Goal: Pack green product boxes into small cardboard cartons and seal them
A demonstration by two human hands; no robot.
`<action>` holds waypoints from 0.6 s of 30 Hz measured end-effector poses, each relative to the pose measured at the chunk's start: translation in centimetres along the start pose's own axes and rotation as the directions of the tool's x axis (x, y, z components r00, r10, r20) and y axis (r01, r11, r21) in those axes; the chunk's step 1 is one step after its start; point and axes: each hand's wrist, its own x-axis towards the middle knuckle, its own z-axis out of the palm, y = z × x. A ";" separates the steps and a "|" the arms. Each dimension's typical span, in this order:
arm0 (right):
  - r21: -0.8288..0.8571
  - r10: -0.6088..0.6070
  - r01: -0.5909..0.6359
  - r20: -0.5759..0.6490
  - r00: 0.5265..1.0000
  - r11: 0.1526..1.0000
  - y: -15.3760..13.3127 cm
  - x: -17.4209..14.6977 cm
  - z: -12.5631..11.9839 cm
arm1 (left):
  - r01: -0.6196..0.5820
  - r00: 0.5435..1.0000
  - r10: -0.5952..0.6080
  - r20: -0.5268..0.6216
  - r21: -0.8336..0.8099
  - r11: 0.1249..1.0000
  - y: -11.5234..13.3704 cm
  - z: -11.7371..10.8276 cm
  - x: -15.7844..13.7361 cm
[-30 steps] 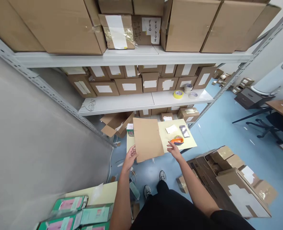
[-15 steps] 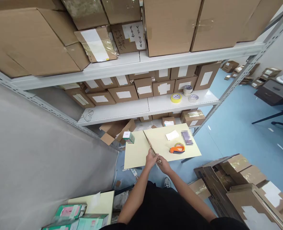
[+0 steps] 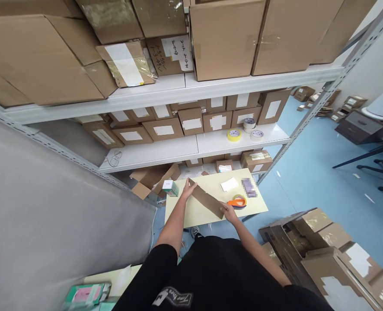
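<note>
Between my two hands stretches a long, narrow piece of brown cardboard, slanting across the pale yellow table. My left hand is closed on its far left end, and my right hand grips the near right end. Just beyond my right hand lies an orange tape dispenser with a roll of yellow tape. A small green and white box stands at the table's left edge, close to my left hand. A white paper and a blurred purple item lie farther back.
Shelving with a white middle shelf rises behind the table, loaded with cardboard boxes. A yellow tape roll sits on it. An opened carton is at the back left. Stacked cartons stand at right, green boxes at lower left.
My hands have moved apart, the left forward and left, the right slightly right. The cardboard, formerly seen edge-on with both hands at its near end, now shows its broad face.
</note>
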 end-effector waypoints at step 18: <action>0.170 0.199 -0.176 -0.130 0.971 0.970 -1.2 4.5 3.7 | 0.084 0.989 -0.087 -0.117 -0.033 0.996 -1.8 -4.5 -5.3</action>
